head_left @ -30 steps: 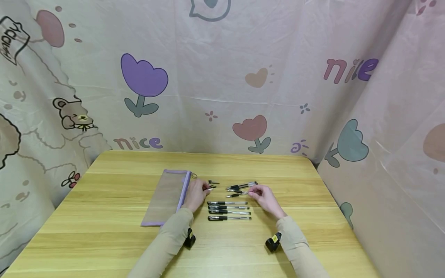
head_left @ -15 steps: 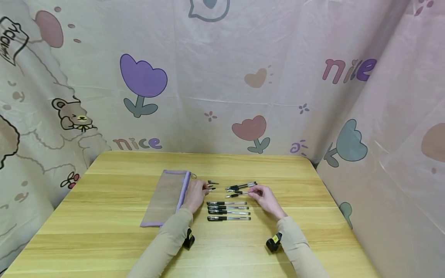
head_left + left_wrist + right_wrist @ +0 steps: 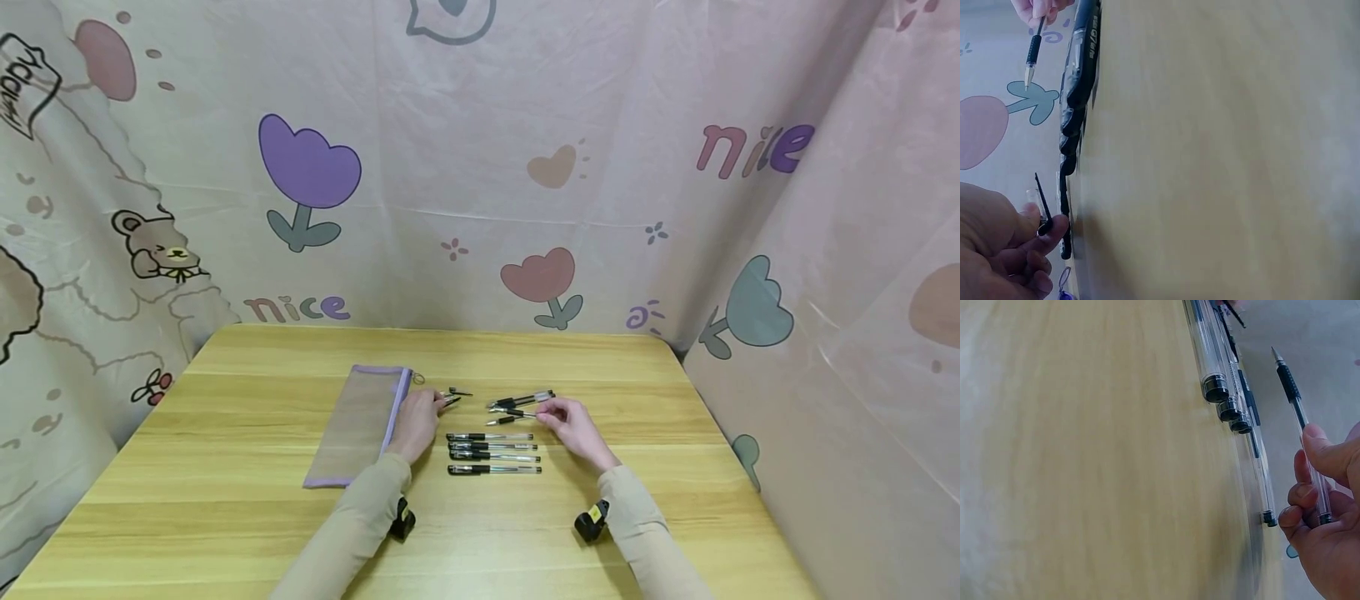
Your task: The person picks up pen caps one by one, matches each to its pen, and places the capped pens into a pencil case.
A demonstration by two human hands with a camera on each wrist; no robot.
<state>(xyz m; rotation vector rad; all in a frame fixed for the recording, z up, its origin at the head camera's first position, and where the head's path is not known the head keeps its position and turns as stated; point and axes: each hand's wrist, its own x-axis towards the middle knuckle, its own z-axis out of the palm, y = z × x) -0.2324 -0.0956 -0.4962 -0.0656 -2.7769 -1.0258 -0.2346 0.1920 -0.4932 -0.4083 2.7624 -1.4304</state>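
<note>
My left hand pinches a small black pen cap between thumb and fingers, just right of a flat purple-edged mesh pouch. The left wrist view shows that cap with its clip sticking up from the left hand. My right hand holds the back end of an uncapped clear pen, tip pointing left toward the cap. In the right wrist view the right hand grips that pen with its black grip and bare tip showing. Several capped pens lie in a row between my hands.
A wooden table carries everything. Two more pens lie beyond my right hand, and another loose cap sits behind the left fingers. Patterned fabric walls close the table in at the back and both sides.
My left hand has shifted slightly away from me with the cap between its fingers. The right hand and its pen have barely moved.
</note>
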